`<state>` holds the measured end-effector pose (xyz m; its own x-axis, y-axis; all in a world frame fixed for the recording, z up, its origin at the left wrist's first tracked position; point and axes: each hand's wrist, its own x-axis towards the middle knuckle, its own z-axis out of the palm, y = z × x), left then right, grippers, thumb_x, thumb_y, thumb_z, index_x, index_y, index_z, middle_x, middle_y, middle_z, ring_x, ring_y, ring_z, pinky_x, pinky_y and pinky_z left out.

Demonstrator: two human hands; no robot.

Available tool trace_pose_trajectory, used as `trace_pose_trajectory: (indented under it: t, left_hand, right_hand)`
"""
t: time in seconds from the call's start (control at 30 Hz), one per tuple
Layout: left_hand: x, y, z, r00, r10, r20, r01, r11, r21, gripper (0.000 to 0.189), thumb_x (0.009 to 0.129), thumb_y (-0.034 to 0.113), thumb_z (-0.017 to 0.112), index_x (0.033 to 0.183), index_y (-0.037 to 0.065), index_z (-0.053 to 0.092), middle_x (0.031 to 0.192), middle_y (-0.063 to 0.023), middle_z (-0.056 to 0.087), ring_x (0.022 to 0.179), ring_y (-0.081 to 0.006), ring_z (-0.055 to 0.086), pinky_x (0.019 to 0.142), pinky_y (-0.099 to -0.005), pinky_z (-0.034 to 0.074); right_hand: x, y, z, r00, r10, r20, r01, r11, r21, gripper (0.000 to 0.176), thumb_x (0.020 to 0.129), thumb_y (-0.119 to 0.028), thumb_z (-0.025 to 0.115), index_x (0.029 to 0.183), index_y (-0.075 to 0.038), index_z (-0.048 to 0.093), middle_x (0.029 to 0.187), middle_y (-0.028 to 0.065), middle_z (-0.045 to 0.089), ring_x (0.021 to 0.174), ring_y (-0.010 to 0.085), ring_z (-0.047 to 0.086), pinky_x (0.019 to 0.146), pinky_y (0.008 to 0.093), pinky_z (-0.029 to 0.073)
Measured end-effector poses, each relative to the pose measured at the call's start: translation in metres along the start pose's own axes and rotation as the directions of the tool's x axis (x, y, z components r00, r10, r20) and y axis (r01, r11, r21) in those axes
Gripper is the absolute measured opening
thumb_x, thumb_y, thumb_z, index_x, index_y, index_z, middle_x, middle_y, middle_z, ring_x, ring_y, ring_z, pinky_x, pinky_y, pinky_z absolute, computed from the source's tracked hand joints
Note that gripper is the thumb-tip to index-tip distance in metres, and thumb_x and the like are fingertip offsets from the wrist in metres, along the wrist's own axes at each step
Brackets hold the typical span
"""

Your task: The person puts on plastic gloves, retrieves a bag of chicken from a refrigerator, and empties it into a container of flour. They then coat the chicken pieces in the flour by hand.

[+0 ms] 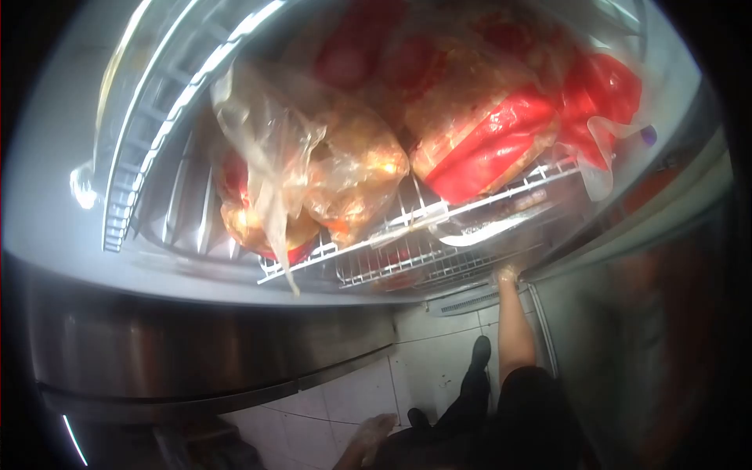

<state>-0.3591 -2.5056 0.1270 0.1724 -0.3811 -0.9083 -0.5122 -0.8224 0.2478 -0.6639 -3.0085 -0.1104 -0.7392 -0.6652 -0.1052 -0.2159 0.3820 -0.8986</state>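
My right hand (pixel 507 274) reaches forward at the fridge's lower edge, by the door side and below a shelf. Its fingers are blurred and partly hidden, so what it touches cannot be made out. Low in the view, my left hand (pixel 377 429) hangs over the floor with fingers loosely stretched, holding nothing visible. A thin clear covering seems to be on it. On the upper wire shelf (pixel 392 231) lie a clear plastic bag of orange-brown food (pixel 356 168) and a red-and-clear bag (pixel 489 145) of similar contents.
Below the shelf sits a pale tray (pixel 493 231), with another wire rack (pixel 392 266) lower down. A curved white wire rack (pixel 129 184) stands at left. Stainless-steel panels (pixel 196 348) run along the left, above a tiled floor (pixel 337 415). The fridge door (pixel 650 329) is at right.
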Motion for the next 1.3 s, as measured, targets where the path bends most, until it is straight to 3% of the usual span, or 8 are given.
trace_pose_trajectory:
  t: [0.2, 0.43, 0.5, 0.6, 0.7, 0.9, 1.13, 1.3]
  left_hand:
    - [0.0, -0.005, -0.016, 0.998, -0.053, 0.04, 0.051, 0.997, 0.049, 0.058, 0.102, 0.054, 0.045, 0.138, 0.011, 0.058, 0.131, -0.0146, 0.064, 0.117, -0.0321, 0.062, 0.104, -0.0408, 0.046]
    - [-0.003, -0.029, -0.029, 0.938, 0.339, -0.075, -0.337, 0.941, 0.033, 0.054, 0.096, 0.042, 0.064, 0.139, 0.008, 0.057, 0.132, -0.0168, 0.064, 0.119, -0.034, 0.063, 0.103, -0.0415, 0.048]
    - [-0.02, -0.001, -0.047, 0.729, 0.655, -0.199, -0.636, 0.756, 0.157, 0.064, 0.093, 0.036, 0.069, 0.145, 0.004, 0.049, 0.14, -0.0225, 0.056, 0.129, -0.0379, 0.055, 0.107, -0.0434, 0.044]
    - [-0.072, 0.056, -0.082, 0.432, 0.876, -0.217, -0.822, 0.481, 0.305, 0.086, 0.083, 0.023, 0.076, 0.153, -0.002, 0.033, 0.151, -0.0284, 0.042, 0.141, -0.0416, 0.041, 0.116, -0.0469, 0.035]
    - [-0.106, 0.072, -0.091, 0.143, 0.966, -0.217, -0.873, 0.227, 0.431, 0.092, 0.08, 0.029, 0.078, 0.154, 0.003, 0.03, 0.152, -0.0227, 0.04, 0.137, -0.0415, 0.042, 0.111, -0.0455, 0.04]
    - [-0.196, 0.038, -0.129, 0.247, 0.967, -0.058, -0.892, 0.251, 0.375, 0.059, 0.079, 0.029, 0.077, 0.127, 0.001, 0.057, 0.122, -0.0192, 0.062, 0.116, -0.0375, 0.06, 0.099, -0.0438, 0.048]
    - [-0.114, -0.085, -0.072, 0.009, 0.861, -0.509, -0.966, 0.14, 0.22, 0.05, 0.091, 0.04, 0.07, 0.121, 0.001, 0.061, 0.117, -0.0148, 0.064, 0.107, -0.0313, 0.062, 0.094, -0.0411, 0.049]
    - [-0.145, -0.065, -0.083, 0.123, 0.864, -0.488, -0.94, 0.259, 0.222, 0.033, 0.098, 0.031, 0.062, 0.111, 0.001, 0.062, 0.107, -0.0132, 0.064, 0.097, -0.0294, 0.062, 0.086, -0.0413, 0.049]
  right_hand:
    - [-0.025, 0.017, -0.061, 0.992, -0.122, -0.031, 0.083, 0.447, 0.891, 0.089, 0.071, 0.001, 0.078, 0.147, -0.008, 0.034, 0.13, 0.0147, 0.056, 0.108, 0.0264, 0.062, 0.087, 0.0364, 0.06]
    - [-0.17, -0.079, -0.179, 0.971, -0.222, 0.09, 0.11, 0.748, 0.655, 0.063, 0.09, -0.002, 0.067, 0.145, -0.006, 0.036, 0.13, 0.0117, 0.053, 0.123, 0.0215, 0.051, 0.098, 0.0335, 0.053]
    - [-0.224, -0.131, -0.223, 0.944, -0.096, 0.315, -0.226, 0.506, 0.832, 0.066, 0.085, -0.002, 0.073, 0.142, -0.006, 0.039, 0.125, 0.0094, 0.055, 0.118, 0.0178, 0.054, 0.098, 0.0332, 0.052]
    - [-0.33, -0.174, -0.274, 0.903, -0.314, 0.293, 0.152, 0.872, 0.466, 0.07, 0.08, -0.004, 0.076, 0.14, -0.005, 0.04, 0.12, 0.0095, 0.058, 0.111, 0.0184, 0.059, 0.094, 0.0327, 0.052]
    - [-0.433, -0.214, -0.308, 0.866, -0.212, 0.452, 0.016, 0.917, 0.399, 0.073, 0.077, -0.005, 0.076, 0.14, -0.004, 0.039, 0.12, 0.011, 0.059, 0.11, 0.0209, 0.06, 0.095, 0.0348, 0.052]
    - [-0.564, -0.256, -0.356, 0.708, -0.222, 0.671, 0.228, 0.97, 0.081, 0.073, 0.076, -0.012, 0.077, 0.138, -0.004, 0.04, 0.121, 0.0144, 0.059, 0.112, 0.0261, 0.06, 0.097, 0.0376, 0.05]
    - [-0.603, -0.258, -0.406, 0.358, -0.367, 0.859, 0.349, 0.905, 0.241, 0.081, 0.083, -0.032, 0.083, 0.146, -0.003, 0.041, 0.128, 0.0148, 0.059, 0.123, 0.0252, 0.056, 0.109, 0.0401, 0.042]
    - [-0.59, -0.272, -0.447, 0.284, -0.296, 0.912, 0.203, 0.948, 0.245, 0.071, 0.086, -0.033, 0.08, 0.142, -0.002, 0.049, 0.13, 0.0155, 0.06, 0.126, 0.0246, 0.055, 0.11, 0.0405, 0.043]
